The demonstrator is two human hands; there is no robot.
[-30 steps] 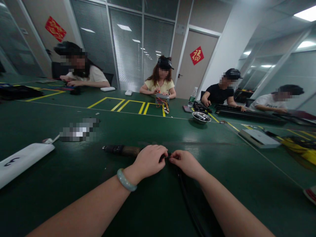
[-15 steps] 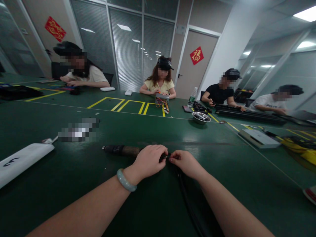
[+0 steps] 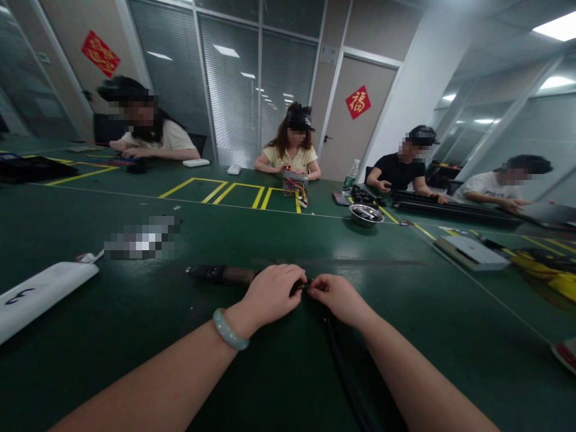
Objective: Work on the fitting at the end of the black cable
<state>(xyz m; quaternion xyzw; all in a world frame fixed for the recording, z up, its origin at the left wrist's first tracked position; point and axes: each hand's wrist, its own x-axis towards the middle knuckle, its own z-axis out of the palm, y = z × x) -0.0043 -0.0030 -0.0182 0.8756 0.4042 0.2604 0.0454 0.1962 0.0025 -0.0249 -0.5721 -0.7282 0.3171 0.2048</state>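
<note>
A dark, cylindrical tool (image 3: 236, 276) with a brown middle section, like an electric screwdriver, lies on the green table with its metal tip to the left. My left hand (image 3: 276, 291), a pale green bangle at its wrist, is wrapped over the tool's right end and hides it. Close against it, my right hand (image 3: 335, 297) pinches the small dark end of a black cable (image 3: 339, 360) between thumb and index finger. A small dark piece with a glint shows between the two hands. The cable runs from under my right hand to the bottom edge.
A white power bank marked 3 (image 3: 45, 297) and a blurred-out phone-like object (image 3: 144, 239) lie at left. Farther off are a metal bowl (image 3: 366, 215), a bottle (image 3: 352, 174), a grey box (image 3: 470, 252) and yellow material (image 3: 551, 270). Several people work across the table.
Both hands stay in nearly the same place, with only slight finger movement at the join. The tool and cable have not visibly moved.
</note>
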